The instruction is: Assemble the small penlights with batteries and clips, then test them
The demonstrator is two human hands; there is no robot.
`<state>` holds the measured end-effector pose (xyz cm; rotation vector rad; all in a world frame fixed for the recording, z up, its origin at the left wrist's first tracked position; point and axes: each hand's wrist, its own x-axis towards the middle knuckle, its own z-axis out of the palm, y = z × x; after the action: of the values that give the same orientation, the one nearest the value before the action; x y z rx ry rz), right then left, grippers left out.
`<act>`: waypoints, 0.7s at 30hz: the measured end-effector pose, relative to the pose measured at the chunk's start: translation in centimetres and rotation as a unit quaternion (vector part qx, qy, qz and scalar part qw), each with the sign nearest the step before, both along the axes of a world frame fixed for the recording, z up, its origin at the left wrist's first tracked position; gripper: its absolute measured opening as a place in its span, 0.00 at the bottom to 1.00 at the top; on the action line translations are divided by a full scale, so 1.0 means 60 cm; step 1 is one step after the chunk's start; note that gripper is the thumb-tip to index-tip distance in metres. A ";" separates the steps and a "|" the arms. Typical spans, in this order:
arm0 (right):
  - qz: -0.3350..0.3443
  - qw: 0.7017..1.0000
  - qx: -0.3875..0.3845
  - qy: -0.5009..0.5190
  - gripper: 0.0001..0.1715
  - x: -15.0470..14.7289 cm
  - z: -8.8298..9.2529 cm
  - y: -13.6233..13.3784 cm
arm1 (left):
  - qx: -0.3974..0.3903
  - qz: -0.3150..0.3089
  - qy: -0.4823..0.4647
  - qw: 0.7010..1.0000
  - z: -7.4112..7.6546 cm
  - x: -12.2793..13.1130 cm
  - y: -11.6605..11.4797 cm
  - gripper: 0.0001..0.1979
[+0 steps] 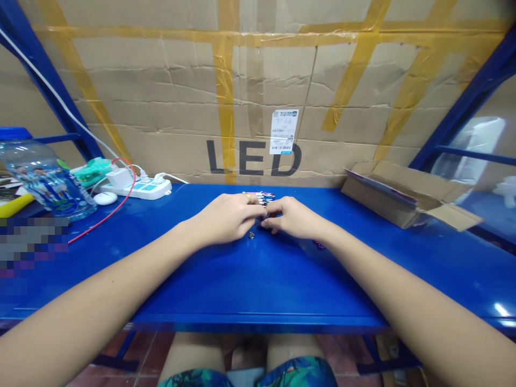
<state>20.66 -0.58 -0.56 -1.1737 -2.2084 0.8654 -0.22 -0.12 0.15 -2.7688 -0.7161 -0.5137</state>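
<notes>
Several slim pens with white, purple and blue parts lie side by side on the blue table, partly covered by my hands. My left hand, with a ring on one finger, is closed just in front of them, fingertips pointing right. Close against it, my right hand has its thumb and fingers pinched together. The fingertips nearly meet, and whatever is between them is too small and hidden to make out. A small shiny metallic piece lies below my left fingers. Something small and purple shows beside my right wrist.
An open cardboard box stands at the right on the blue table. A large bottle with a blue lid, a white power strip, chargers and a red cable are at the left. A big taped carton forms the back.
</notes>
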 end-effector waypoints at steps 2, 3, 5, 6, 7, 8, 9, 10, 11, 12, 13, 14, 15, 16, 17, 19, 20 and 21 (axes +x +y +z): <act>-0.002 1.000 -0.010 0.002 0.07 0.000 0.000 0.001 | -0.001 -0.007 -0.013 1.000 0.000 -0.001 0.001 0.16; -0.002 1.000 -0.014 0.000 0.07 0.000 0.000 0.001 | -0.007 -0.010 -0.026 1.000 0.000 -0.002 0.002 0.16; -0.006 1.000 -0.019 -0.009 0.08 0.001 0.002 0.000 | -0.024 -0.002 -0.057 0.998 -0.002 -0.003 0.007 0.15; -0.008 1.000 -0.020 -0.015 0.09 0.001 0.003 -0.001 | -0.032 0.010 -0.067 0.997 -0.004 -0.004 0.010 0.15; -0.010 1.000 -0.019 -0.021 0.10 0.001 0.004 -0.002 | -0.038 0.026 -0.068 0.997 -0.006 -0.006 0.015 0.15; -0.010 0.999 -0.016 -0.027 0.11 0.001 0.004 -0.002 | -0.044 0.043 -0.061 0.996 -0.008 -0.007 0.019 0.15; -0.008 0.999 -0.013 -0.032 0.11 0.002 0.005 -0.003 | -0.052 0.058 -0.047 0.996 -0.011 -0.009 0.025 0.15; -0.005 0.999 -0.008 -0.037 0.11 0.002 0.005 -0.003 | -0.061 0.071 -0.029 0.995 -0.013 -0.011 0.030 0.16; -0.001 0.999 -0.004 -0.041 0.12 0.003 0.005 -0.003 | -0.071 0.079 -0.012 0.994 -0.016 -0.012 0.035 0.16; 0.001 0.999 0.000 -0.045 0.12 0.004 0.005 -0.002 | -0.081 0.084 0.002 0.993 -0.020 -0.014 0.039 0.16; 0.003 0.999 0.003 -0.049 0.11 0.004 0.005 -0.002 | -0.089 0.086 0.013 0.992 -0.023 -0.015 0.043 0.16; 0.004 0.999 0.004 -0.052 0.11 0.005 0.005 -0.001 | -0.095 0.087 0.020 0.992 -0.025 -0.015 0.046 0.16; 0.005 0.998 0.004 -0.056 0.11 0.006 0.005 0.000 | -0.098 0.086 0.025 0.991 -0.028 -0.015 0.049 0.16; 0.005 0.998 0.004 -0.059 0.11 0.006 0.006 0.000 | -0.101 0.084 0.028 0.991 -0.030 -0.014 0.051 0.16; 0.005 0.998 0.004 -0.062 0.10 0.006 0.006 0.000 | -0.104 0.080 0.029 0.991 -0.032 -0.013 0.052 0.16; 0.005 0.998 0.005 -0.065 0.10 0.005 0.007 0.000 | -0.111 0.073 0.025 0.991 -0.034 -0.010 0.054 0.15; 0.005 0.998 0.006 -0.065 0.09 0.005 0.008 -0.001 | -0.114 0.070 0.020 0.991 -0.035 -0.009 0.056 0.14; 0.004 0.998 0.005 -0.064 0.09 0.004 0.009 -0.002 | -0.117 0.068 0.014 0.991 -0.035 -0.007 0.057 0.13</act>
<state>20.90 -0.68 -0.03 -1.2469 -2.3177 0.8009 -0.67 3.32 -1.97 -2.9036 -1.0102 -0.3835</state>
